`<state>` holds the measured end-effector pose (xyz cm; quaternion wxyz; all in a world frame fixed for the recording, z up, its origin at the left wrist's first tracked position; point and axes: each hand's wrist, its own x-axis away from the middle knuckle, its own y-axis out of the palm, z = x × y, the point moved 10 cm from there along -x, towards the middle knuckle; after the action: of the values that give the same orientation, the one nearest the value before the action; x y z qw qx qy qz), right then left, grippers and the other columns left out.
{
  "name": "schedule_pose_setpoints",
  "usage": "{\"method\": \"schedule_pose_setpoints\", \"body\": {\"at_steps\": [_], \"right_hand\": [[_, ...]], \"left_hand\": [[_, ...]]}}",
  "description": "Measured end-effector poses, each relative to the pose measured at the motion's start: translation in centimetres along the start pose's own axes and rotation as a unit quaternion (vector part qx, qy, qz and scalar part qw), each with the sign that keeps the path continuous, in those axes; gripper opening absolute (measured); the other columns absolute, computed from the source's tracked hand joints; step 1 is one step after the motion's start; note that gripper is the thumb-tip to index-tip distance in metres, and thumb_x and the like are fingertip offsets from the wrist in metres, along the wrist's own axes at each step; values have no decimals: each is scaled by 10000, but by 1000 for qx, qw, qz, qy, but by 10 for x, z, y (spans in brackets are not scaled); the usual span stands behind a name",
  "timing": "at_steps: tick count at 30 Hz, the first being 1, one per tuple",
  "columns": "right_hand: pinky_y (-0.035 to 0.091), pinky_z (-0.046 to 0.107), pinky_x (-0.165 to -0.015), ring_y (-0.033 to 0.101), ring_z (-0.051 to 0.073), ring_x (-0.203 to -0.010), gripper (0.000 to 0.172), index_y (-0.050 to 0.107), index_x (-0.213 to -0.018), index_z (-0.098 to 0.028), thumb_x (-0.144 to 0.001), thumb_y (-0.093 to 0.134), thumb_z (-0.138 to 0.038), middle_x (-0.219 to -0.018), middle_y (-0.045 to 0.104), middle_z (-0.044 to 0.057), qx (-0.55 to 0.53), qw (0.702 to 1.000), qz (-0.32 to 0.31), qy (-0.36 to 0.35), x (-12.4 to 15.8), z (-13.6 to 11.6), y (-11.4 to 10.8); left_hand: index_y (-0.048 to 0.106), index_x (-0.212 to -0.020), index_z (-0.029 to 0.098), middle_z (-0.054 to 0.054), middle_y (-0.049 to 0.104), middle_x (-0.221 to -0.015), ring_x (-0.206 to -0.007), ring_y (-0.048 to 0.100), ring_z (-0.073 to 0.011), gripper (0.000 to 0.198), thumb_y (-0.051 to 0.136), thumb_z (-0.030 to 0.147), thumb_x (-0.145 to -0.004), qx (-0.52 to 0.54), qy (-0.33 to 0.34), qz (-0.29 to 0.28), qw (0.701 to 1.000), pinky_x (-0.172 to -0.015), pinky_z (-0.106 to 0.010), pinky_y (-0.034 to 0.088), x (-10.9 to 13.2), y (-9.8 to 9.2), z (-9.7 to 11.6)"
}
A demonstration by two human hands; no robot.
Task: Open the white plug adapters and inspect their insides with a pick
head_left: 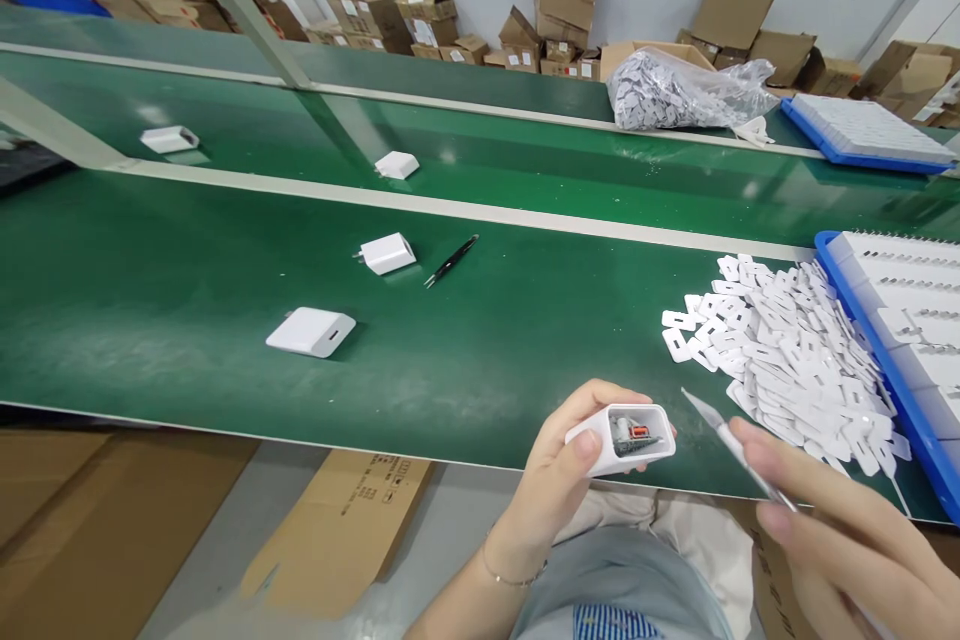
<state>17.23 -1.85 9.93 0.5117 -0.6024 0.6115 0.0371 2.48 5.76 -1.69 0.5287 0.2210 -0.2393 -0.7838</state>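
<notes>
The left hand's [559, 470] fingers gripped the case [637, 467] by the desk's [465, 370] edge, mouth turned into view, presumably baring its circuit [630, 434]; the right hand's [832, 520] pinched a slim tool [729, 439], likely for control.

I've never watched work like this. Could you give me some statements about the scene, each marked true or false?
1. The left hand holds a white, box-shaped plastic case. True.
2. The end of the case that faces the camera is covered. False: it is open, with small red and grey parts showing inside.
3. The right hand holds black metal tweezers. False: it holds a slim silver pointed tool; the tweezers lie on the smooth green worktop.
4. A heap of flat white plastic pieces lies beside a blue-rimmed tray. True.
</notes>
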Motion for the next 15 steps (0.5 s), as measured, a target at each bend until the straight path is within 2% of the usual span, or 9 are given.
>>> {"method": "schedule_pose_setpoints", "body": {"at_steps": [3,8,12,15], "right_hand": [[699,366,-850,761,297,-1086,308,749,-1223,-259,-920,710,-221,-1255,754,86,-10,999,3,-35,-11,8,3],[707,431,-797,769,337,-1048,259,771,-1088,-235,-866,784,-367,-1148,780,123,-55,997,52,30,-16,24,15],[704,450,-777,780,334,-1000,223,770,-1041,-215,-858,796,-341,-1085,791,125,-76,993,76,46,-6,27,22],[705,434,-740,791,311,-938,152,767,-1021,-203,-873,774,-239,-1019,800,112,-80,991,98,47,2,35,23]], "left_hand": [[716,-1064,177,-100,790,-922,-720,680,-173,508,673,642,-865,-10,31,-18,999,-615,-237,528,-1,-5,1],[743,-1109,203,-93,783,-1040,-875,711,-195,440,736,563,-855,-38,39,10,998,-765,-253,554,3,-14,6],[759,-1115,236,-60,774,-1061,-935,704,-186,420,798,524,-812,-41,47,15,998,-840,-243,548,5,-13,11],[764,-1112,252,-44,774,-1059,-938,702,-172,401,803,514,-811,-59,58,29,996,-845,-224,544,4,-19,14]]}}
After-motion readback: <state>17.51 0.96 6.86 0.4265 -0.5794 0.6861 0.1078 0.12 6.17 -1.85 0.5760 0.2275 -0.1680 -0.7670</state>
